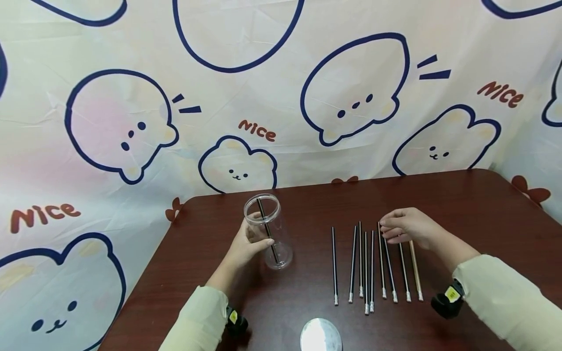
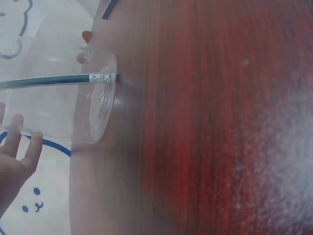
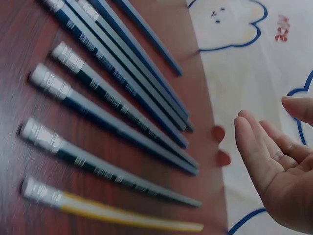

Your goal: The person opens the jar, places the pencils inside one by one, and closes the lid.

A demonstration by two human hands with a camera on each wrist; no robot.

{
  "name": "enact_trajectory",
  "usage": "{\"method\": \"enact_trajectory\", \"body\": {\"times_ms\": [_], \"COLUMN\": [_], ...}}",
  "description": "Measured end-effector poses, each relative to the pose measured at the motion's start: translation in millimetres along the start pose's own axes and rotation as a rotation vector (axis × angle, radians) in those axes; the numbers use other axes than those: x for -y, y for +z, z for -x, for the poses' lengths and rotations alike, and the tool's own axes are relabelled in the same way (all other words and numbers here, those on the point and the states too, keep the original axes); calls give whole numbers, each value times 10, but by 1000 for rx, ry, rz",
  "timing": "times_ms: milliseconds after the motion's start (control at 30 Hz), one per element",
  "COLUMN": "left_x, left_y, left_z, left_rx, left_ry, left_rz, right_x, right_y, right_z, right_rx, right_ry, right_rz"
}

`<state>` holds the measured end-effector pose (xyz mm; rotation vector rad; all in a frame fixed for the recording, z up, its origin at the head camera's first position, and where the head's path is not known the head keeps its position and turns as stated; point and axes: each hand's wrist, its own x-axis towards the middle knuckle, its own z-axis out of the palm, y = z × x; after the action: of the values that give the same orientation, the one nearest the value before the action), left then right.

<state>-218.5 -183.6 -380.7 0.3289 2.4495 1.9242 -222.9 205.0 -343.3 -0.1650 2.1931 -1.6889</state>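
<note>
My left hand (image 1: 247, 244) grips a clear jar (image 1: 282, 236) around its side, thumb toward me. One dark pencil (image 1: 269, 233) leans inside the jar; its eraser end (image 2: 101, 78) is at the bottom in the left wrist view. My right hand (image 1: 408, 227) is over the far ends of the pencils on the right, fingers slightly bent. In the right wrist view that hand (image 3: 281, 169) has nothing between thumb and fingers. Several dark pencils (image 1: 334, 265) lie side by side, eraser ends toward me. A yellow pencil (image 1: 415, 270) is rightmost.
A round, shiny whitish disc (image 1: 321, 335) lies at the near middle of the brown table (image 1: 307, 209). Behind the table hangs a cloth (image 1: 290, 161) printed with cartoon figures. Each wrist wears a black device (image 1: 449, 300).
</note>
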Motion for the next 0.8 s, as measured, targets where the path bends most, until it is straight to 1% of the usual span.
{"method": "enact_trajectory", "body": {"times_ms": [100,333,467,633,800], "left_x": [-16,-46,-41,-27,-15], "left_y": [1,6,6,5,0], "left_z": [8,20,17,12,14], "left_rx": [-4,-7,-8,-11,-9], "left_ry": [3,-13,-10,-6,9], "left_rz": [-1,2,12,13,9], "right_x": [-92,-295,-391,-469,-520], "right_y": [-72,-227,-308,-371,-416], "right_z": [4,14,31,56,49], "right_rx": [-5,-26,-41,-68,-77], "right_ry": [28,77,105,135,160], "right_rz": [4,31,70,135,163]}}
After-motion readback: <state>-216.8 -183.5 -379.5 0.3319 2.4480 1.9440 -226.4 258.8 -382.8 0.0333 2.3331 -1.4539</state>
